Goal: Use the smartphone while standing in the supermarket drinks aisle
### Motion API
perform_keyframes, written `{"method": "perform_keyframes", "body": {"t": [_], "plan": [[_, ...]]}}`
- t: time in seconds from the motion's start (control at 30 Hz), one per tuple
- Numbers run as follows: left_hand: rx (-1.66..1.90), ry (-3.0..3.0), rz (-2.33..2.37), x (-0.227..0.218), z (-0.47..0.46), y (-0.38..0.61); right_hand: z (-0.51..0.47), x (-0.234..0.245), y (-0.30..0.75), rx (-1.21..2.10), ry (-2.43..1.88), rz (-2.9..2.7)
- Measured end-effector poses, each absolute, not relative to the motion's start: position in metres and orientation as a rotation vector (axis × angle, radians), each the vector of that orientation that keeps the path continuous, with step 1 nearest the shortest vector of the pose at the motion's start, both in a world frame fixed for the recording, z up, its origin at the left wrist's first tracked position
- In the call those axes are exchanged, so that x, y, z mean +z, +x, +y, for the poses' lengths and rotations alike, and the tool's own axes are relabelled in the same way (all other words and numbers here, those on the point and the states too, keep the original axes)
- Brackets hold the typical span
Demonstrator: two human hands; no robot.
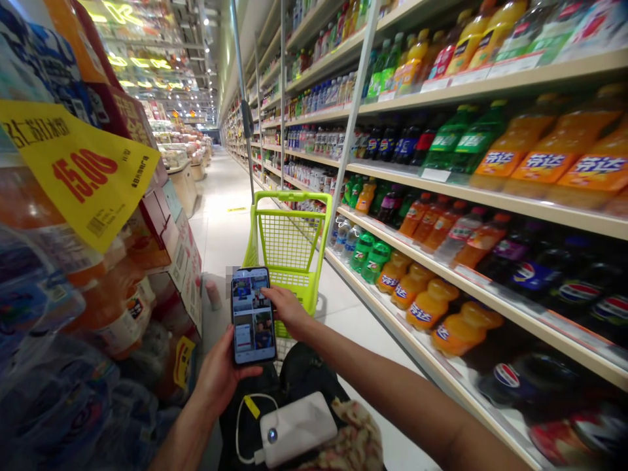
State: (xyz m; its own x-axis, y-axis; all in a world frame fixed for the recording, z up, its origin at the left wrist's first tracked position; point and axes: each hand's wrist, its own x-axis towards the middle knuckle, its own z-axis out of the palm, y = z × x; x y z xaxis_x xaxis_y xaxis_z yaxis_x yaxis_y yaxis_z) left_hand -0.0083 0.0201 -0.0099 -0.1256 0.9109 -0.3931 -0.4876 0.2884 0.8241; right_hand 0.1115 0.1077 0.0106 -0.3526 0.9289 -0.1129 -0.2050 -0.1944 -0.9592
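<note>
My left hand (219, 374) grips a smartphone (252, 315) from below, its lit screen showing photos. My right hand (287, 307) reaches in from the right and rests a finger on the phone's right edge near the screen, its other fingers curled. Just behind the phone stands a lime-green shopping cart (290, 245) in the aisle, its basket empty as far as I can see. A white power bank (297, 428) with a white cable lies in my lap below the hands.
Shelves of soda bottles (490, 196) run along the right side. On the left are stacked bottle packs with a yellow 15.00 price sign (83, 176). The white-tiled aisle floor (220, 196) stretches ahead past the cart toward distant displays.
</note>
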Motion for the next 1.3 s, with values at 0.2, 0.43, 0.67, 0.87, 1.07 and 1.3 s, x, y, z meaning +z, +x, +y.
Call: {"method": "perform_keyframes", "body": {"t": [0.2, 0.43, 0.67, 0.87, 1.07, 1.3], "plan": [[1.299, 0.472, 1.155, -0.012, 0.02, -0.011, 0.107, 0.011, 0.112, 1.69, -0.968, -1.213], [1.316, 0.463, 1.152, -0.01, 0.02, -0.011, 0.099, 0.006, 0.123, 1.718, -0.935, -1.334], [1.306, 0.475, 1.151, -0.01, 0.021, -0.01, 0.094, -0.003, 0.133, 1.711, -0.896, -1.404], [1.3, 0.491, 1.155, -0.007, 0.023, -0.011, 0.088, -0.008, 0.139, 1.703, -0.889, -1.493], [1.304, 0.503, 1.149, -0.003, 0.023, -0.009, 0.08, -0.007, 0.142, 1.701, -0.852, -1.537], [1.297, 0.507, 1.134, 0.0, 0.025, -0.009, 0.079, -0.006, 0.137, 1.688, -0.787, -1.532]]}}
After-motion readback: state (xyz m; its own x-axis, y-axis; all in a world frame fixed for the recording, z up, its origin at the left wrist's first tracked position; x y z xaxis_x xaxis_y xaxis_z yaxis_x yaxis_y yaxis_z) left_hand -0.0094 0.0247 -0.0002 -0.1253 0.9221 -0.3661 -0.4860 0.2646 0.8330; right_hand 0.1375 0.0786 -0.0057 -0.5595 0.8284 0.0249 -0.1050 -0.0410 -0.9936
